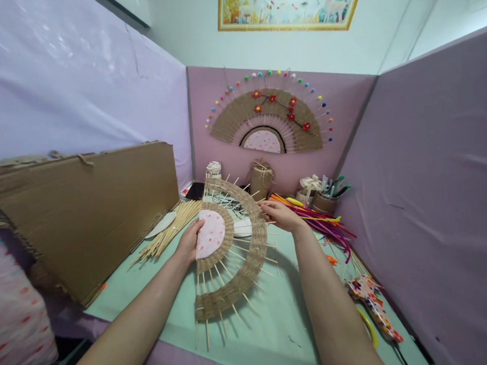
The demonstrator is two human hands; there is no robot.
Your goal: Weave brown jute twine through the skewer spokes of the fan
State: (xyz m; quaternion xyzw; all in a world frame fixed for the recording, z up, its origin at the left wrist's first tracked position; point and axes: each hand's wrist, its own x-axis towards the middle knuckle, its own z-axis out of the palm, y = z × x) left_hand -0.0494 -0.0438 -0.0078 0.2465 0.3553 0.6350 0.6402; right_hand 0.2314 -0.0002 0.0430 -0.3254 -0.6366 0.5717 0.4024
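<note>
A half-round fan (258, 242) of woven twine on thin sticks is held tilted above the table, its curved side to the right. My left hand (189, 242) grips it by the straight edge of the inner half-circle, which is faced with pink spotted cloth (210, 233). At the outer woven band, my right hand (281, 214) has its fingers pinched together by the stick ends on the upper right. Whether they hold a stick or the twine is too small to tell. Stick tips stand out past the outer band all around.
Bamboo sticks (169, 230) lie beside a cardboard panel (115, 202) on the left. Bright pipe cleaners (321, 221), a twine roll (261, 178) and a pen holder (325, 202) stand behind. At right lies a patterned glue gun (372, 304) near yellow tape (368, 326). A finished fan (230, 114) hangs ahead.
</note>
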